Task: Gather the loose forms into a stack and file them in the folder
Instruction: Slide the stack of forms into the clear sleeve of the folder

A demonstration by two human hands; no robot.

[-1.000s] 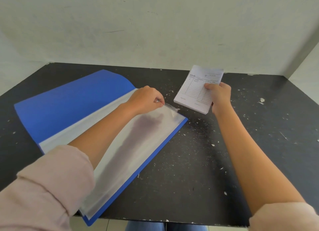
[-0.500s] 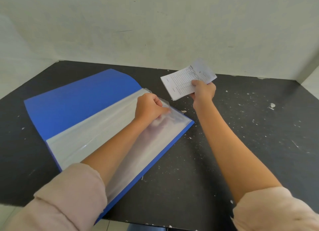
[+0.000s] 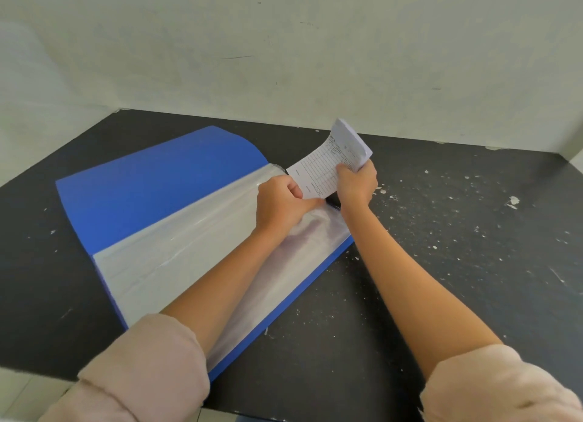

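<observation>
An open blue folder (image 3: 151, 188) with clear plastic sleeves lies on the black table. My left hand (image 3: 280, 203) pinches the top edge of the clear sleeve (image 3: 176, 257) at the folder's far right corner. A stack of white printed forms (image 3: 328, 166), bent upward at its far end, is held in my right hand (image 3: 356, 185). The stack's lower corner touches the sleeve's mouth, right beside my left thumb. How far the forms reach inside the sleeve is hidden by my left hand.
The black table (image 3: 441, 279) is speckled with white paint chips on the right side. A pale wall (image 3: 284, 58) closes the back, with side walls at the left and the far right. The table's front edge runs along the bottom.
My right hand has brought the forms left and down to the sleeve's mouth, and the stack now bends upward. My left hand stays on the sleeve's edge.
</observation>
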